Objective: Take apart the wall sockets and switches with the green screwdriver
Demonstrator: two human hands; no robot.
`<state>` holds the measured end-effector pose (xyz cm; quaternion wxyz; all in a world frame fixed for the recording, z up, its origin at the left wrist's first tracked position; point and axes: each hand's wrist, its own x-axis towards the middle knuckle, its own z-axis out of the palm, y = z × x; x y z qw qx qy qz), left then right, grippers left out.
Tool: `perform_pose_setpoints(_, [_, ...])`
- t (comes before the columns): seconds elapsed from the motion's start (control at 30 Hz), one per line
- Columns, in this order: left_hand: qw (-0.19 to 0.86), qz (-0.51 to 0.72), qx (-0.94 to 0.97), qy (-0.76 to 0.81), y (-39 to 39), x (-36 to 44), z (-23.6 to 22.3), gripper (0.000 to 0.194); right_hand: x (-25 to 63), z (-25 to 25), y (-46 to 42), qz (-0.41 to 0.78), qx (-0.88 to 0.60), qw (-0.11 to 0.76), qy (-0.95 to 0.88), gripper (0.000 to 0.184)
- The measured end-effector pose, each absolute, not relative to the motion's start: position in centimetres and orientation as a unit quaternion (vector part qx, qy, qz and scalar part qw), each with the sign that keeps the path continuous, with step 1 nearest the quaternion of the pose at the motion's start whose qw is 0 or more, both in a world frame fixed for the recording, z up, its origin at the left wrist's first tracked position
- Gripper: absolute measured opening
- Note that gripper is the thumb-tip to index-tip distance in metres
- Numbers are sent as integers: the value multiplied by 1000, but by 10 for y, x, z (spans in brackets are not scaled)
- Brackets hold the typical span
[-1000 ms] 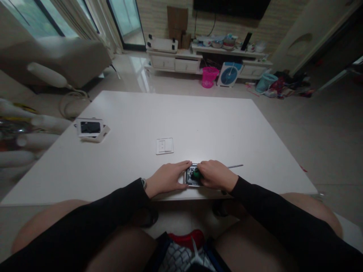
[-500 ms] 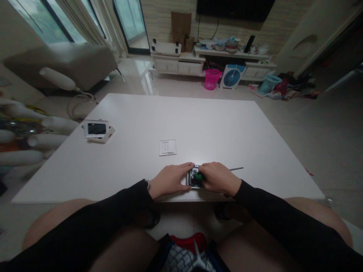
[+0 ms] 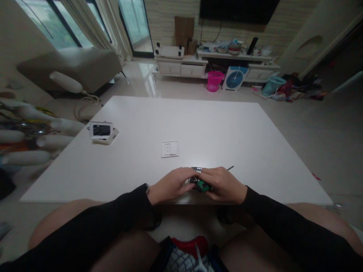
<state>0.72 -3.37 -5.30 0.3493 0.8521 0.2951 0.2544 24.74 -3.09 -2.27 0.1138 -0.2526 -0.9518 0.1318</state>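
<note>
Head view suggests work partway done: the right hand point(image 3: 224, 184) grips a green-handled tool point(image 3: 203, 185), the left hand point(image 3: 172, 185) bunches narrowly, hold unclear, over a mostly hidden dark panel point(image 3: 197, 168) near the table's point(image 3: 241, 151) front edge, and the white switch plate point(image 3: 170, 149) lies apart, unjoined.

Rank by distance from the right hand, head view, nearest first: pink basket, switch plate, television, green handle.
1. Green handle: in the right hand.
2. Switch plate: on the table, ahead and left.
3. Pink basket: on the floor beyond the table.
4. Television: on the far wall.
</note>
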Motion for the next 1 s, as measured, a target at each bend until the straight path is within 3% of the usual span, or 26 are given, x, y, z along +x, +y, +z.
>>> perform_pose_setpoints(0.1, [364,290,832,302,-39,14,-59,8,246,-25,-31,119,-239,131,-955,38])
perform_pose_setpoints(0.27, [375,331,807,312,-36,18,-65,7,244,-26,-33,100,-247,128,-955,34])
perform_pose_setpoints(0.4, [279,353,791,415,1,-5,-69,9,247,-24,-32,63,-307,144,-939,20])
perform_pose_setpoints(0.53, [181,278,713,618,49,-40,-79,12,250,-19,-30,63,-332,163,-927,18])
perform_pose_setpoints(0.87, [125,185,708,670,62,-63,-89,20,262,-9,-32,72,-349,162,-920,17])
perform_pose_setpoints(1.0, [117,186,710,669,60,-58,-84,17,269,3,-29,152,-382,267,-872,23])
